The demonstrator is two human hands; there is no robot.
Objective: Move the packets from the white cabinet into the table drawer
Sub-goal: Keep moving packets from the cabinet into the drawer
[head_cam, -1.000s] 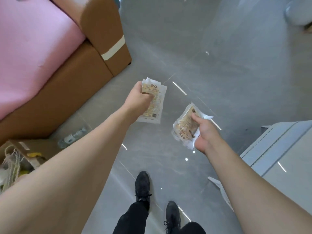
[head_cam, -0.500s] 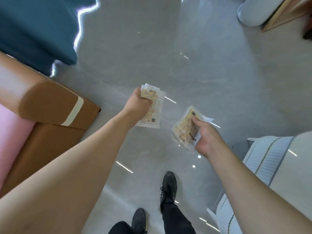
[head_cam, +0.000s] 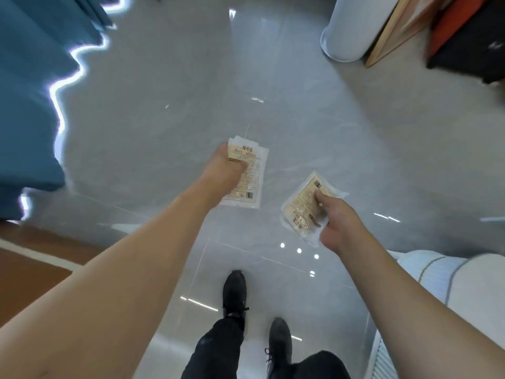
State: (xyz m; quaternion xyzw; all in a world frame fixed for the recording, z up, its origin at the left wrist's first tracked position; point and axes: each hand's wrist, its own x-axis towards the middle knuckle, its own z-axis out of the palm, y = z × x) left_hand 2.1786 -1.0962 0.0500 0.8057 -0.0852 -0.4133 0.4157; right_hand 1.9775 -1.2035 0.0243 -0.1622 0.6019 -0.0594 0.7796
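Both arms are out in front, over the grey tiled floor (head_cam: pixel 169 138). The left hand (head_cam: pixel 222 172) grips a packet (head_cam: pixel 250 176) by its upper left part, fingers curled round it, label facing up (barcode at the bottom corner). The right hand (head_cam: pixel 337 224) pinches a second packet (head_cam: pixel 300 206), thumb on top, which sits tilted and a bit crumpled. The two packets are near each other but not touching, w/ open floor beneath. Black shoes (head_cam: pixel 234 295) below, one ahead of the other. Blue curtain (head_cam: pixel 30 86) at far left, white ribbed furniture (head_cam: pixel 448 291) at lower right, a white cylinder (head_cam: pixel 352 28) at top right.
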